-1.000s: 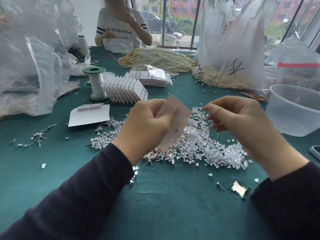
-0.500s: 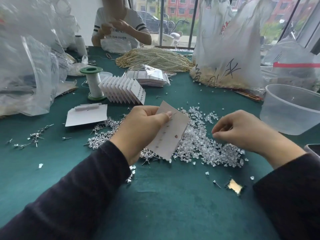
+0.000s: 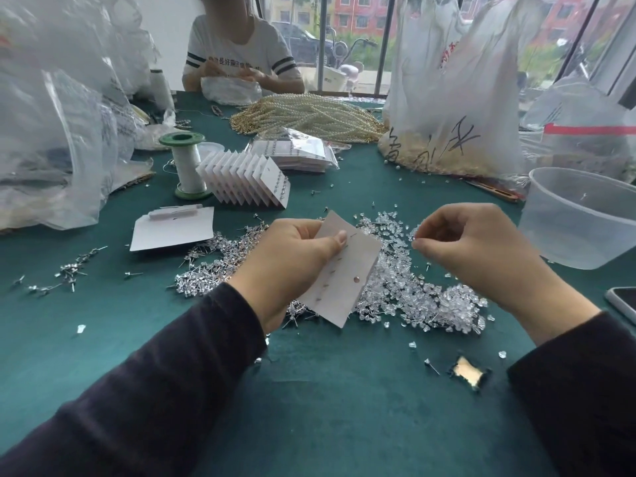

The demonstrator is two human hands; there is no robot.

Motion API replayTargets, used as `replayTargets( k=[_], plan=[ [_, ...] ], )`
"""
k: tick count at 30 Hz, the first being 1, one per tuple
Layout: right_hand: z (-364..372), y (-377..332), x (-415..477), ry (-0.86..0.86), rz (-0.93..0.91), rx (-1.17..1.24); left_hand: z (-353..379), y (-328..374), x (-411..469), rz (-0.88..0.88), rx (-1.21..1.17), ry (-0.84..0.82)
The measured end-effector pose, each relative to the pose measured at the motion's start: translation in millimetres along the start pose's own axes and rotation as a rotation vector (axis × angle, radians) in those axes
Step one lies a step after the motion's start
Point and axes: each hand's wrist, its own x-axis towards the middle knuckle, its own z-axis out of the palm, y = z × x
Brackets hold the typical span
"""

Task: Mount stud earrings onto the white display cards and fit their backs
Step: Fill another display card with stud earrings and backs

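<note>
While left hand (image 3: 292,266) grips card (image 3: 347,270), right hand (image 3: 475,249) perhaps pinches clear back (image 3: 414,238)

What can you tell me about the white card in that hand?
The white card is a thin, flat rectangle that looks like stiff paper. The left hand grips its upper left part, thumb pressed on the face, and holds it tilted above the green table, over the heap of clear earring backs. A row of tiny pins runs down the face, and one small round spot sits near its right edge.
</note>
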Motion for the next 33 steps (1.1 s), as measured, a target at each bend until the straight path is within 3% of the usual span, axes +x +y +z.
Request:
replayTargets(
  k=[8, 15, 33],
  plan=[
    [12, -26, -14, 0.058, -0.086, 0.346, 4, -4, -2, 0.004, 0.034, -0.022],
    [33, -35, -22, 0.105, -0.264, 0.178, 8, -6, -2, 0.098, 0.107, -0.001],
    [40, -32, -23, 0.149, -0.355, 0.104, 9, -11, 0, 0.238, 0.315, 0.093]
  ],
)
